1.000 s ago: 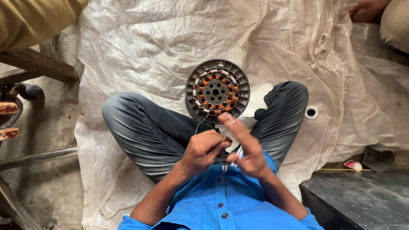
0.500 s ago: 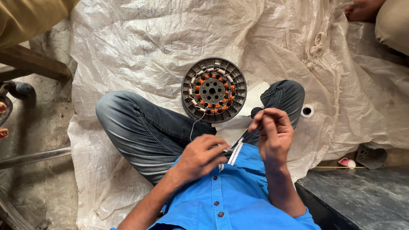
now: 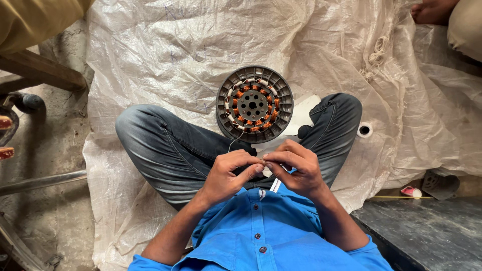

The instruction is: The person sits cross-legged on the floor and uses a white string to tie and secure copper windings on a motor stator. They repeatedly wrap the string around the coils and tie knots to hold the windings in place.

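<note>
Stator (image 3: 254, 104), round, dark grey housing with orange copper windings and white insulation tabs around a perforated hub, lies flat on the white woven sheet (image 3: 201, 45), toward the sheet's middle, wedged between the knees of the seated person's crossed legs (image 3: 170, 145). A thin wire (image 3: 235, 141) runs from the stator's near rim down to the hands.

Left hand (image 3: 228, 175): fingers curled, thumb and forefinger pinched narrow on the wire end. Right hand (image 3: 296, 168): fingers curled inward, tips meeting the left hand's tips; a slim white strip (image 3: 275, 184) shows below it, probably a sleeve or tool gripped in the palm, view too poor to say which.

Change against half a second ago: right hand then stood raised and apart from the left, holding the strip out at a slant; it has since come down and in, so both hands now touch fingertip to fingertip just above the blue shirt (image 3: 261, 241). Left hand sits much where it was. Stator unmoved between the knees.

Surroundings: small white spool (image 3: 365, 130) on the sheet just beside the person's right knee; dark slab (image 3: 432, 236) at the sheet's lower right corner; another person's foot (image 3: 432, 11) at the upper right edge.
</note>
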